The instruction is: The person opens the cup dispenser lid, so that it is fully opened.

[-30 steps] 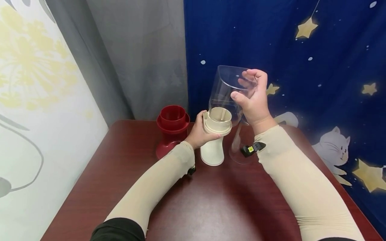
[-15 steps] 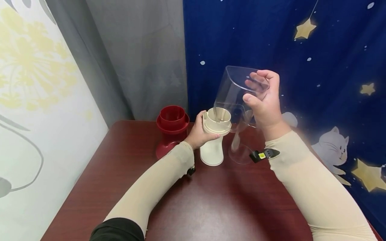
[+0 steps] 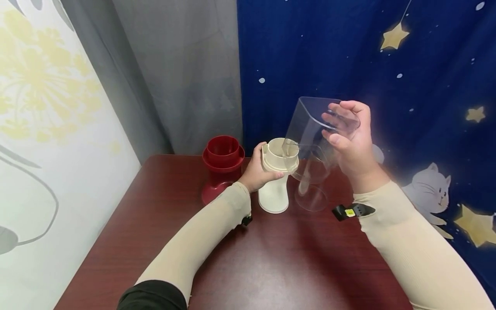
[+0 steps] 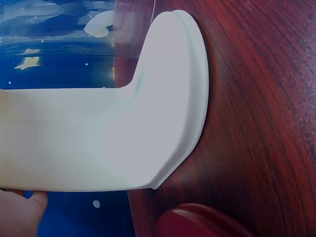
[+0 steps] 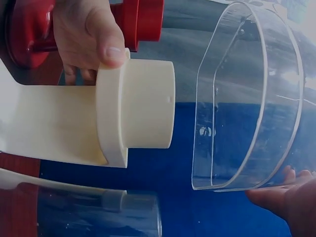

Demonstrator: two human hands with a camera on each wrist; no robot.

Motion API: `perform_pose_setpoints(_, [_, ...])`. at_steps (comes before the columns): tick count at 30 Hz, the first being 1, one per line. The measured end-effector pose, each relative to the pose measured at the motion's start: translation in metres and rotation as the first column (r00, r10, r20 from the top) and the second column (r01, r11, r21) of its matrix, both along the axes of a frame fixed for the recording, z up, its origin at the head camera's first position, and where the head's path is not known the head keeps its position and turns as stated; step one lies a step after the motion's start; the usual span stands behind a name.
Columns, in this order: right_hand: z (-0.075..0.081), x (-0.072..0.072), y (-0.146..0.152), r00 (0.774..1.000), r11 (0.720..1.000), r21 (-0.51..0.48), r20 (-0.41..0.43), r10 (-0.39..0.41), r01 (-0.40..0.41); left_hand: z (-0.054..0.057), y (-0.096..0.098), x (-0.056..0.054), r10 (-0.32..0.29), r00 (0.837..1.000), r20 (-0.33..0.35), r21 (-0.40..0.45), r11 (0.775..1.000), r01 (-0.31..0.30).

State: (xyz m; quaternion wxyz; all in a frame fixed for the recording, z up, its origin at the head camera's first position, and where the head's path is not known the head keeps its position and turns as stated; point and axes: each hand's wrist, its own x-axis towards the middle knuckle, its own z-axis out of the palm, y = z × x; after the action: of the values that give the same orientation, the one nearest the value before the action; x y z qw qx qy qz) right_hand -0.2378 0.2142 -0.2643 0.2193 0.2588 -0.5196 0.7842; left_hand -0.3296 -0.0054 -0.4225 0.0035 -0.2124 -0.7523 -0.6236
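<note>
My left hand point(image 3: 260, 171) grips a cream plastic stand point(image 3: 273, 196) just under its round collar; the stand is upright on the table, its foot spreading at the bottom. From above, my right hand point(image 3: 354, 144) holds a clear plastic container point(image 3: 315, 129) near its upper rim, fingers on one side and thumb on the other. This container has one flat side and one rounded side, and it tilts. In the right wrist view, a gap separates the clear container point(image 5: 229, 103) from the collar point(image 5: 148, 103) of the stand.
Left of the cream stand is a red stand point(image 3: 221, 165) of similar shape. Another clear vessel point(image 3: 311, 200) stands on the dark red table point(image 3: 248, 267), right of the cream stand. Grey and blue star-patterned curtains point(image 3: 271, 51) hang behind the table's far edge.
My right hand has carried the clear container to the right and, lately, slightly down, away from the cream stand's collar. My left hand and the cream stand have stayed put.
</note>
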Motion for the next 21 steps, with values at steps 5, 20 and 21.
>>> perform_pose_setpoints(5, [-0.003, 0.010, 0.006, 0.998, 0.998, -0.015, -0.016, 0.067, -0.068, 0.001, 0.001, 0.001, -0.002, 1.000, 0.005, 0.007, 1.000, 0.002])
perform_pose_setpoints(20, [-0.021, 0.027, 0.033, 0.940, 0.938, -0.080, -0.080, 0.332, -0.338, 0.000, -0.001, 0.002, 0.005, 1.000, -0.020, 0.006, 1.000, -0.005])
perform_pose_setpoints(21, [-0.022, 0.028, 0.034, 0.933, 0.931, -0.081, -0.088, 0.348, -0.355, -0.001, -0.002, 0.002, 0.007, 1.000, -0.022, 0.005, 1.000, -0.006])
